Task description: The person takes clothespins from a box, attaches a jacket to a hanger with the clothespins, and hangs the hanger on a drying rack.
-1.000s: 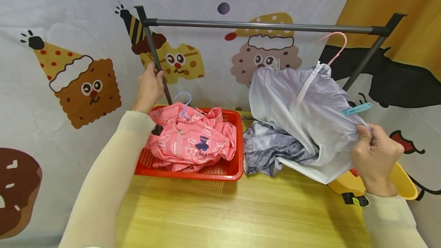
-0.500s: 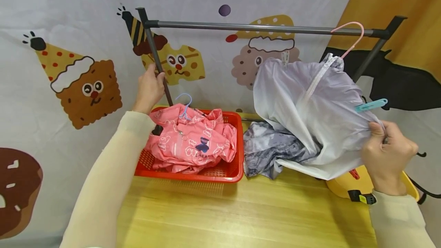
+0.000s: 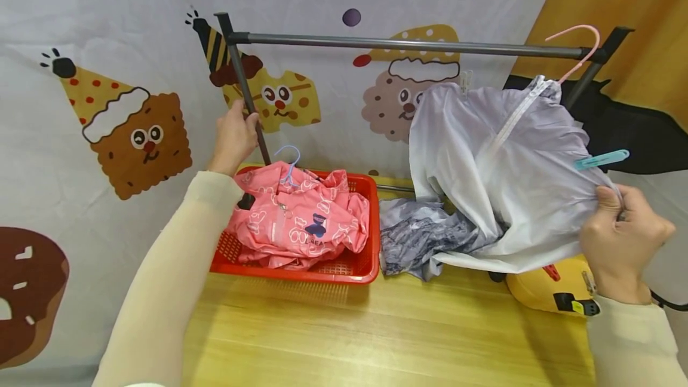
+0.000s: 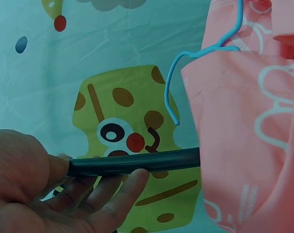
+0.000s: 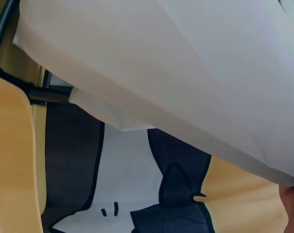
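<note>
My left hand (image 3: 234,139) grips the left upright of the dark metal clothes rack (image 3: 242,70); the left wrist view shows its fingers around the pole (image 4: 137,162). With my right hand (image 3: 626,235) I pinch the right edge of a white-to-lilac zip jacket (image 3: 537,184). A pink hanger (image 3: 598,46) sticks out of the jacket's collar, its hook crossing the rail's right end; whether it rests there I cannot tell. On the jacket are a teal clothespin (image 3: 602,160) and a clear clothespin (image 3: 466,81). Cloth fills most of the right wrist view.
A red basket (image 3: 301,276) holds a pink printed jacket (image 3: 301,220) with a blue hanger (image 3: 290,163). Beside it lies a grey mottled garment (image 3: 414,237), partly under the white jacket. A yellow container (image 3: 537,288) with clothespins stands at right on the wooden surface (image 3: 376,339).
My right hand has moved rightward with the jacket, and the pink hanger has risen from below the rail to the rail's right end. My left hand stays on the upright.
</note>
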Tool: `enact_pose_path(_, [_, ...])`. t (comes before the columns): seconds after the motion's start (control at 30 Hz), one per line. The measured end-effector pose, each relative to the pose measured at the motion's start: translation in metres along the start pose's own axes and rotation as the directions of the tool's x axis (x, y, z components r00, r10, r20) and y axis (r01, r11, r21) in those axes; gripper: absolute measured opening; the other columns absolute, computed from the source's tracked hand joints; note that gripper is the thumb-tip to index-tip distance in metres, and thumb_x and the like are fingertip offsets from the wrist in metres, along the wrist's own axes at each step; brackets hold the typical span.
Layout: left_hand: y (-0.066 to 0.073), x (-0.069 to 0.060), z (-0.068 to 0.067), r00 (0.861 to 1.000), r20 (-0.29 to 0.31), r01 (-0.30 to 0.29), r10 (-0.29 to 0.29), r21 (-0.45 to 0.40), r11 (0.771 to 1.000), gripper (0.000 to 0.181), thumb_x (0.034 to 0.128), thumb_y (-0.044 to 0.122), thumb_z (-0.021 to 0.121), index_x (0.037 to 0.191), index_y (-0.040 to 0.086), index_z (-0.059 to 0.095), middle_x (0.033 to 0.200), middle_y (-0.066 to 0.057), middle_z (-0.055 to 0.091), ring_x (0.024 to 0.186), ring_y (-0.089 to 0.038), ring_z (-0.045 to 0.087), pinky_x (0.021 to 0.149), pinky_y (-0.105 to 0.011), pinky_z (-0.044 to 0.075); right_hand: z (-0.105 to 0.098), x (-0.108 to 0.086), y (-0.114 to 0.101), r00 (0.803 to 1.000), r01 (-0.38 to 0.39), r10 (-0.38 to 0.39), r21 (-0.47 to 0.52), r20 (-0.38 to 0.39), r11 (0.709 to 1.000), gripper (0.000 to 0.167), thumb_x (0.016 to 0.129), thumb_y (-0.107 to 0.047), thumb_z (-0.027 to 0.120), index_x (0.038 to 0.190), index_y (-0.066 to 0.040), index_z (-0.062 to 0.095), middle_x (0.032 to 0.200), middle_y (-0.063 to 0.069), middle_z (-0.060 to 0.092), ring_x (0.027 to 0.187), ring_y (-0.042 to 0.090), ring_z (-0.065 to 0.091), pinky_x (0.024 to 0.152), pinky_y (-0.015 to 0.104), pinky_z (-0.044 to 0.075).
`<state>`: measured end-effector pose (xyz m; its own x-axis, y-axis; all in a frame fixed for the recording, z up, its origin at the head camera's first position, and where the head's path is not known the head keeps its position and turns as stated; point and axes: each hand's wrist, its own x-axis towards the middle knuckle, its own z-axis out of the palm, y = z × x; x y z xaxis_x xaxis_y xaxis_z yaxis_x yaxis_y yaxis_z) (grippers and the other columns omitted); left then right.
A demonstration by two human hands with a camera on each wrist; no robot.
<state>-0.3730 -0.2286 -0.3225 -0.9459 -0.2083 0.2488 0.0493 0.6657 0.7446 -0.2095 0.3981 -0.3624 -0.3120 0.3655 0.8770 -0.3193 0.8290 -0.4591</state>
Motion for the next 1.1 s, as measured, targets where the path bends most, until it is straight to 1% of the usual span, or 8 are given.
enact_pose_path(0.13, [0.0, -0.001, -0.001, 1.0, 0.001, 0.0, 0.0, -0.001, 1.0, 0.043, 0.1279, 0.032, 0.043, 0.161, 0.006, 0.05, 0.146, -0.024, 0.072, 0.122, -0.043, 0.075, 0.107, -0.06, 0.067, -0.002, 0.004, 0.002, 1.0, -0.002, 0.003, -0.04, 0.009, 0.999, 0.046, 0.113, -0.023, 0.072, 0.103, 0.021, 0.076, 0.094, -0.044, 0.054, 0.082, -0.033, 0.041, 0.08, -0.001, 0.03])
enact_pose_path(0.2, [0.001, 0.0, -0.001, 1.0, -0.001, -0.003, 0.003, -0.003, 1.0, 0.042, 0.1278, 0.031, 0.044, 0.16, 0.006, 0.051, 0.145, -0.024, 0.072, 0.121, -0.042, 0.075, 0.107, -0.059, 0.067, -0.003, 0.006, 0.003, 1.0, 0.006, -0.005, -0.065, 0.026, 0.998, 0.047, 0.115, -0.024, 0.07, 0.105, 0.021, 0.075, 0.086, -0.023, 0.068, 0.084, -0.034, 0.04, 0.08, -0.001, 0.029])
enact_pose_path(0.3, [0.002, 0.0, -0.001, 1.0, -0.002, -0.002, 0.002, -0.009, 1.0, 0.041, 0.1277, 0.031, 0.045, 0.159, 0.006, 0.051, 0.145, -0.024, 0.072, 0.12, -0.042, 0.076, 0.107, -0.059, 0.068, -0.003, 0.008, 0.006, 1.0, -0.004, 0.005, -0.07, 0.026, 0.998, 0.047, 0.116, -0.025, 0.07, 0.107, 0.021, 0.076, 0.089, -0.015, 0.068, 0.085, -0.034, 0.04, 0.08, 0.001, 0.029])
enact_pose_path(0.37, [0.003, -0.001, -0.001, 1.0, -0.005, -0.003, 0.003, -0.008, 1.0, 0.041, 0.1276, 0.031, 0.045, 0.159, 0.006, 0.052, 0.145, -0.025, 0.072, 0.12, -0.043, 0.076, 0.106, -0.059, 0.068, -0.004, 0.01, 0.008, 1.0, -0.006, 0.008, -0.072, 0.029, 0.997, 0.048, 0.116, -0.026, 0.069, 0.108, 0.021, 0.075, 0.088, -0.023, 0.068, 0.086, -0.035, 0.04, 0.08, 0.003, 0.028])
enact_pose_path(0.43, [0.003, -0.001, -0.001, 1.0, -0.008, -0.004, 0.004, -0.009, 1.0, 0.041, 0.1276, 0.031, 0.045, 0.159, 0.006, 0.052, 0.145, -0.025, 0.072, 0.12, -0.043, 0.077, 0.107, -0.06, 0.068, -0.004, 0.011, 0.01, 0.999, -0.017, 0.019, -0.078, 0.028, 0.997, 0.049, 0.117, -0.027, 0.069, 0.108, 0.02, 0.075, 0.096, -0.045, 0.052, 0.085, -0.034, 0.04, 0.08, 0.003, 0.028])
enact_pose_path(0.5, [0.003, -0.001, -0.002, 1.0, -0.009, -0.003, 0.003, -0.011, 1.0, 0.041, 0.1276, 0.031, 0.045, 0.159, 0.006, 0.052, 0.144, -0.025, 0.072, 0.12, -0.043, 0.077, 0.106, -0.06, 0.068, -0.006, 0.012, 0.012, 0.999, -0.014, 0.018, -0.09, 0.04, 0.996, 0.05, 0.117, -0.028, 0.068, 0.109, 0.02, 0.075, 0.093, -0.054, 0.045, 0.083, -0.033, 0.039, 0.079, 0.001, 0.027])
enact_pose_path(0.87, [0.002, 0.0, 0.0, 1.0, 0.007, 0.016, -0.015, -0.035, 0.999, 0.042, 0.1274, 0.03, 0.047, 0.162, 0.007, 0.049, 0.145, -0.024, 0.07, 0.122, -0.043, 0.075, 0.112, -0.06, 0.067, -0.005, 0.02, 0.02, 0.993, -0.088, 0.092, -0.063, 0.071, 0.994, 0.056, 0.119, -0.036, 0.066, 0.114, 0.019, 0.074, 0.096, -0.061, 0.044, 0.088, -0.03, 0.04, 0.08, 0.008, 0.027])
enact_pose_path(1.1, [0.0, 0.0, 0.0, 1.0, 0.008, 0.023, -0.023, -0.031, 0.999, 0.042, 0.1276, 0.032, 0.045, 0.162, 0.008, 0.05, 0.143, -0.024, 0.07, 0.12, -0.041, 0.074, 0.11, -0.058, 0.067, -0.003, 0.019, 0.025, 0.989, -0.123, 0.127, -0.063, 0.072, 0.99, 0.054, 0.117, -0.034, 0.066, 0.112, 0.02, 0.072, 0.093, -0.06, 0.045, 0.088, -0.031, 0.042, 0.082, 0.006, 0.028])
